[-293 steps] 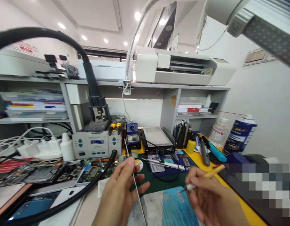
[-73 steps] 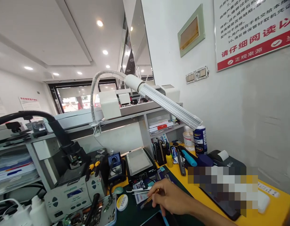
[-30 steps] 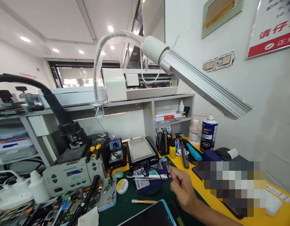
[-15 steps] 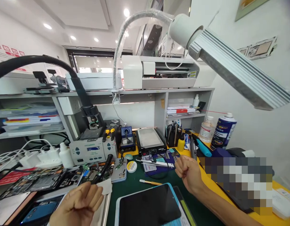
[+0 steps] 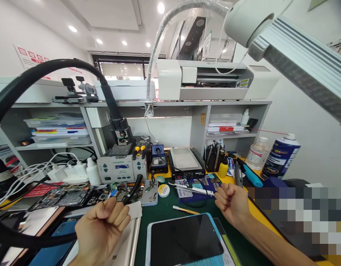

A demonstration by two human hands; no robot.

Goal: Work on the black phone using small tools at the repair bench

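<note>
My left hand (image 5: 102, 229) is closed in a fist, palm side toward me, above a pale device back (image 5: 126, 240) and the black hot-air handle (image 5: 135, 186). My right hand (image 5: 232, 205), also a fist, is raised over the right side of the green mat (image 5: 162, 210). Nothing shows in either hand. Between and below them lies a tablet (image 5: 184, 240) with a dark screen and light blue edge. Beyond it are a yellow-handled brush (image 5: 186, 210), a white pen-like tool (image 5: 195, 190) and a round white-and-yellow tin (image 5: 163, 190).
A rework station (image 5: 119, 169), a soldering stand (image 5: 159, 164) and a heating plate (image 5: 184, 160) line the back. Circuit boards (image 5: 73, 197) crowd the left. A spray can (image 5: 281, 155) stands right; a lamp (image 5: 306, 55) hangs overhead. A black hose (image 5: 40, 238) crosses lower left.
The view has turned left, so the bench appears shifted to the right. Both hands remain fists, and my left fist appears slightly higher. The black hose now shows at lower left.
</note>
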